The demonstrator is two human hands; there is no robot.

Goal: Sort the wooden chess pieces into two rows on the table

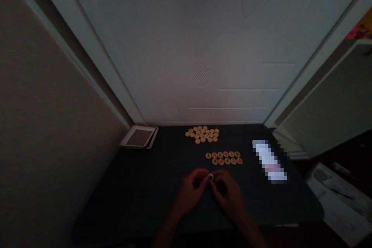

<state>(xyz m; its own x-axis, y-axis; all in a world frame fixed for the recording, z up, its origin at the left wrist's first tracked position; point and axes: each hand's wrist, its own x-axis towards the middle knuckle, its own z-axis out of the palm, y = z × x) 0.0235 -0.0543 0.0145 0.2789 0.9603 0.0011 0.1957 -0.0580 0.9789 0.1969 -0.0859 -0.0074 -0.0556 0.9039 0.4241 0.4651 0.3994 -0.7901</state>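
Observation:
Between the fingertips of both my hands is one round Chinese chess piece [210, 177], just above the dark table. My left hand [192, 186] pinches it from the left, and my right hand [228, 188] pinches it from the right. Beyond my hands lie two rows of face-up Chinese chess pieces [226, 154], marked in red or black characters. Farther back, a loose cluster of plain-sided round pieces [202, 134] lies near the wall side of the table. The mark on the held piece is too small to read.
An open shallow box [139, 138] sits at the table's back left. A blurred-out bright object [269, 161] lies on the right. The dark table [139, 193] backs onto a white panel [180, 46] with embossed hearts. A white box [343, 201] stands off the right edge.

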